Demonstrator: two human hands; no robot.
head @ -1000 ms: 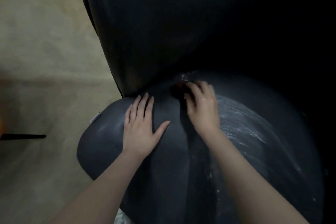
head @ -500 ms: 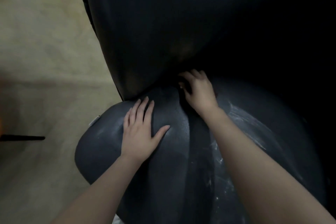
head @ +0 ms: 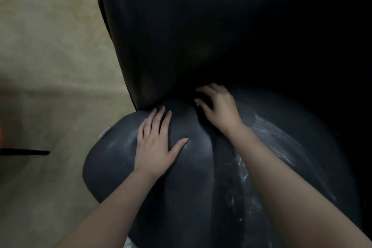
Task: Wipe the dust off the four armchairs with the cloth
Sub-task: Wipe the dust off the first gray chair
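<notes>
Currently the left hand is pressing flat, fingers spread, on the armchair seat; the right hand is curling at its back crease, grip unclear.

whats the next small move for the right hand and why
Probably sweep the right hand from the crease out over the dust streaks on the right of the seat: they look unwiped. The left hand lies flat, bracing it. The cloth can't be seen.

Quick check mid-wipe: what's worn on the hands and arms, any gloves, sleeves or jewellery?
Nothing worn: left hand and right hand ungloved, left forearm and right forearm bare, no sleeves in view. No watch, ring or bracelet shows; the right hand is blurred.
</notes>
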